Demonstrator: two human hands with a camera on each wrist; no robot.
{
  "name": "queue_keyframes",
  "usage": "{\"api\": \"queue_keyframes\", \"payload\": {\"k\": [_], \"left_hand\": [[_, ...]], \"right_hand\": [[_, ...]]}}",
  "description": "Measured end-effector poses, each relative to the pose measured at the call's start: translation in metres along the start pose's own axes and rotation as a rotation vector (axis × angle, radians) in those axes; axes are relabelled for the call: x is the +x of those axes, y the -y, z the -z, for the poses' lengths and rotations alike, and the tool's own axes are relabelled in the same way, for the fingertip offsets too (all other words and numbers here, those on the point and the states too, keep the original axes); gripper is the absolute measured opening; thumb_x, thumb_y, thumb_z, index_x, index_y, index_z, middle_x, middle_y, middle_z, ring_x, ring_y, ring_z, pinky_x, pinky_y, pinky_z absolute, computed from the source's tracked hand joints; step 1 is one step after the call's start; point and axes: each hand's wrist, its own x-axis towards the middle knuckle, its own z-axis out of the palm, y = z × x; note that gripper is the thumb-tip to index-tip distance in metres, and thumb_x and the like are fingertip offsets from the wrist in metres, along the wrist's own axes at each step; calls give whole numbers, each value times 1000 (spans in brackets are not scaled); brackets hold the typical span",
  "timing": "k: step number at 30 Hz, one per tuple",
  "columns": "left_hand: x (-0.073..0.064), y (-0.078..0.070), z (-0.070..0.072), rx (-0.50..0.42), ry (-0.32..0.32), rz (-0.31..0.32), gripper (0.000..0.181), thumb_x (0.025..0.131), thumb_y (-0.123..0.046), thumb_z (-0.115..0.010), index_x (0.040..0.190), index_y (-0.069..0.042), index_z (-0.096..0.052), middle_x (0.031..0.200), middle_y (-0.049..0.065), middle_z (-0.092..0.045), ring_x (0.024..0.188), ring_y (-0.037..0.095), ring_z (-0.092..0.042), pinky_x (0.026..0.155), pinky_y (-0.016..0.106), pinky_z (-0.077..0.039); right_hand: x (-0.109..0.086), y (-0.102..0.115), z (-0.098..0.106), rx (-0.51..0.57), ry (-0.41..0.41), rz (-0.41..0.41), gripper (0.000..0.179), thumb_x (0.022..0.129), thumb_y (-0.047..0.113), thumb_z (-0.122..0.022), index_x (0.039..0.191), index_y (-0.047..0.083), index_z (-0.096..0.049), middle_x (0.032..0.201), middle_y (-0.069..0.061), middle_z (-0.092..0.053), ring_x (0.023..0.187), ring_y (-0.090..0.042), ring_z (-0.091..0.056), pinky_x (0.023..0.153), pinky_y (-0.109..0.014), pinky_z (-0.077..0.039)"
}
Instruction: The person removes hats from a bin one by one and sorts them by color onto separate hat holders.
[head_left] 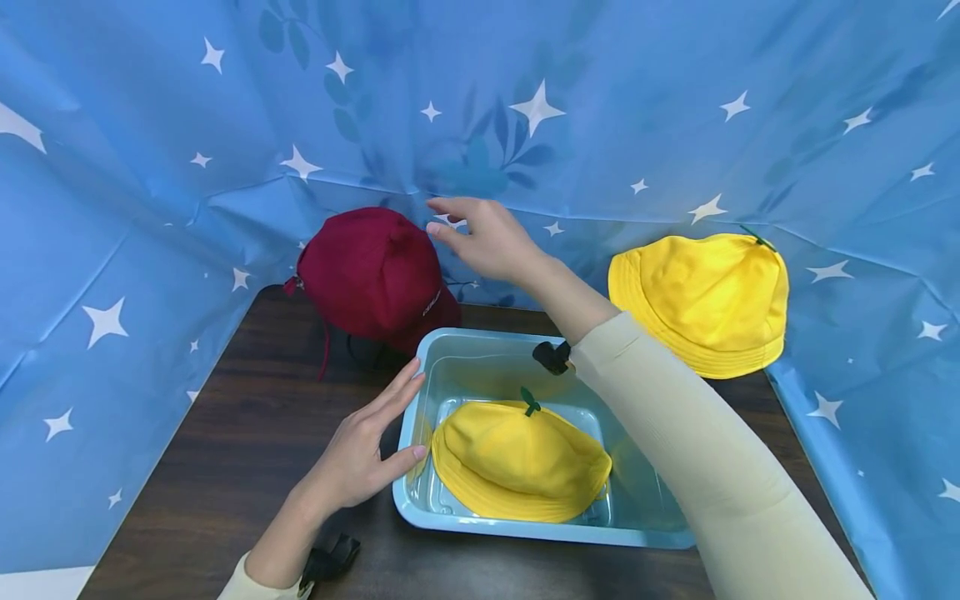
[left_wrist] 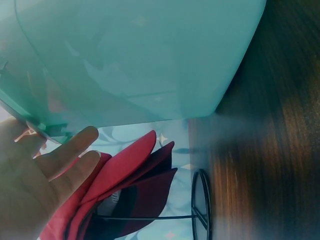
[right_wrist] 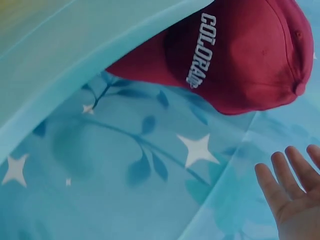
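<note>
My left hand (head_left: 363, 458) rests against the left rim of a light blue plastic basin (head_left: 525, 533), its fingers mostly straight. Inside the basin lies a yellow bucket hat (head_left: 517, 458) with a small green sprout on top. Raised just right of a stack of dark red baseball caps (head_left: 367, 271), my right hand (head_left: 491, 237) has extended fingers and holds nothing. In the right wrist view, white lettering runs across the front cap (right_wrist: 250, 55), apart from the fingers. Layered brims (left_wrist: 135, 170) show beyond my left fingers in the left wrist view.
A black wire stand (left_wrist: 200, 210) is under the red caps. Another yellow bucket hat (head_left: 705, 300) sits at the back right of the dark wooden table (head_left: 225, 450). Blue star-patterned cloth (head_left: 630, 108) hangs behind and at both sides.
</note>
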Motion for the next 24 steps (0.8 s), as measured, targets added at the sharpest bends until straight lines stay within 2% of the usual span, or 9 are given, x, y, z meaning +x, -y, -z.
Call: {"api": "queue_keyframes", "payload": {"k": [3,9,12,21,24], "left_hand": [[0,0,0,-7,-1,1,79,93,-22,-73,161,-4,-38,173,5,-26,150,30,-42,104,64,-48],[3,0,-1,-10,-3,-8,79,92,-22,-73,161,-4,-38,173,5,-26,150,30,-42,105,64,-48],[3,0,-1,-11,-4,-10,79,93,-22,-73,161,-4,-38,173,4,-26,150,30,-42,104,63,-49],[3,0,-1,-1,-9,-18,79,93,-23,-73,161,-4,-39,172,5,-27,149,28,-43,103,62,-51],[2,-1,-1,-1,-7,-12,79,93,-23,-73,161,-4,-39,173,5,-26,149,29,-43,102,62,-51]], "right_hand": [[-10,1,10,-24,9,2,53,107,35,-60,156,15,-52,156,-1,-54,137,-20,-55,99,-36,-54],[-31,2,28,-86,16,10,56,106,37,-61,157,15,-50,156,-1,-54,138,-19,-54,108,-40,-51],[-42,2,35,-110,23,27,57,106,37,-61,157,15,-50,156,-2,-54,137,-20,-55,108,-42,-51],[-75,-3,44,-138,27,61,60,105,38,-63,157,13,-49,157,-4,-52,140,-22,-53,112,-44,-47],[-86,-5,45,-141,15,81,60,104,38,-64,157,14,-49,157,-5,-52,144,-24,-49,116,-48,-43]]}}
